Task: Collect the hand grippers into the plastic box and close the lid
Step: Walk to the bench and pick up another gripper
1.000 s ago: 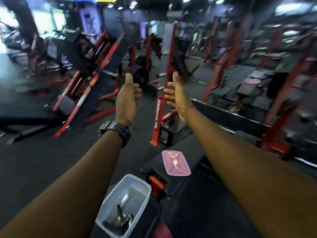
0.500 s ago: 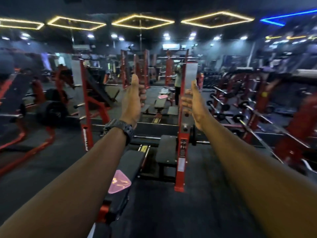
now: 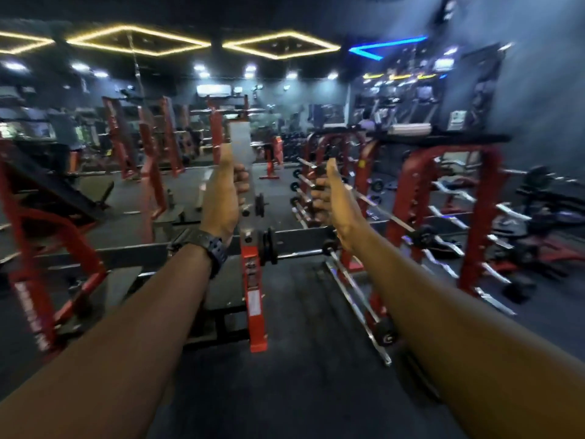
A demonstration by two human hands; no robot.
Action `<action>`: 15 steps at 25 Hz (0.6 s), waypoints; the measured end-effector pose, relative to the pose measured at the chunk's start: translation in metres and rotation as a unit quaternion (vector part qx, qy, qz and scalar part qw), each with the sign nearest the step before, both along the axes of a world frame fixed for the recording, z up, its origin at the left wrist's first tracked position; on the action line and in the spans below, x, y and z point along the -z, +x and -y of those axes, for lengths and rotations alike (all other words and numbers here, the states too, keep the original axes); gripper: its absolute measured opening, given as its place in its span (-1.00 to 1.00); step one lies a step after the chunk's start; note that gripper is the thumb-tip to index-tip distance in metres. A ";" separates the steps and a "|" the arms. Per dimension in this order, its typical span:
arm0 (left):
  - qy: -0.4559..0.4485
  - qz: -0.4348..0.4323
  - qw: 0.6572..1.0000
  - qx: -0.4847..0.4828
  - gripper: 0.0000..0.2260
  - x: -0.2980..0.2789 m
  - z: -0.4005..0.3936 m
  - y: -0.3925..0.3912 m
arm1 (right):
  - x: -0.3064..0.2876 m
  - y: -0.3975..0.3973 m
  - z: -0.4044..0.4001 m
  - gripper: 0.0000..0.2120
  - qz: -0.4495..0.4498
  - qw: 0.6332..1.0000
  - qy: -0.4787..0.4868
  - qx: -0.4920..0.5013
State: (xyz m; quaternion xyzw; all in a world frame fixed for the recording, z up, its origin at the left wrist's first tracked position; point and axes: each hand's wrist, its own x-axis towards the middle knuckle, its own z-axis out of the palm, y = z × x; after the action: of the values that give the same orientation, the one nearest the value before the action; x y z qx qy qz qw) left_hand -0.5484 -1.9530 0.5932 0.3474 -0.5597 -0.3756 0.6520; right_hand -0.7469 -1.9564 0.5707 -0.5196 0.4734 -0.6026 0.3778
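Note:
Both my arms reach straight out in front of me at chest height. My left hand (image 3: 221,198), with a black watch (image 3: 212,246) on the wrist, has its thumb up and its fingers loosely curled, and it holds nothing. My right hand (image 3: 336,205) mirrors it a short way to the right, thumb up, fingers half curled, also holding nothing. The palms face each other with a gap between them. The plastic box, its lid and the hand grippers are out of view.
A gym floor lies ahead. A red upright post (image 3: 253,289) with a loaded bar stands between my forearms. A slanted rack of barbells (image 3: 357,296) is at the right, and red machine frames (image 3: 41,280) are at the left. Dark rubber floor (image 3: 300,391) lies below.
The view has swung up and to the right. The clear box with the grippers and the pink lid have dropped out of frame. My hands keep the same outstretched pose.

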 end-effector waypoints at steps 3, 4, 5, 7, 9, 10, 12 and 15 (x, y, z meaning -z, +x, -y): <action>-0.013 -0.014 0.997 0.078 -0.56 -0.020 0.008 -0.064 | -0.023 -0.054 -0.024 -0.26 -0.005 0.997 -0.018 0.070; -0.020 -0.014 0.995 0.101 -0.53 -0.027 0.005 -0.090 | -0.030 -0.075 -0.036 -0.28 -0.008 0.995 -0.025 0.101; -0.026 -0.010 0.992 0.121 -0.49 -0.034 -0.001 -0.116 | -0.038 -0.097 -0.050 -0.29 -0.009 0.991 -0.032 0.131; -0.035 0.003 0.985 0.168 -0.41 -0.046 -0.018 -0.166 | -0.049 -0.142 -0.083 -0.28 -0.013 0.980 -0.046 0.191; -0.038 0.011 0.976 0.214 -0.37 -0.054 -0.038 -0.208 | -0.058 -0.181 -0.120 -0.29 -0.020 0.967 -0.054 0.250; -0.038 0.007 0.971 0.235 -0.38 -0.056 -0.047 -0.226 | -0.062 -0.196 -0.139 -0.32 -0.023 0.959 -0.057 0.276; -0.033 -0.003 0.961 0.273 -0.43 -0.058 -0.067 -0.258 | -0.065 -0.219 -0.172 -0.37 -0.019 0.945 -0.066 0.319; -0.026 -0.006 0.939 0.344 -0.45 -0.052 -0.101 -0.302 | -0.059 -0.251 -0.229 -0.24 -0.039 0.916 -0.049 0.397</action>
State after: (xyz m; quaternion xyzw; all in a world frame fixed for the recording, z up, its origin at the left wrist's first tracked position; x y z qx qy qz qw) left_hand -0.8503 -1.8522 0.6451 0.1146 -0.6507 -0.5642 0.4951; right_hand -0.9980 -1.7274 0.6296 -0.3298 0.6250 -0.7048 0.0626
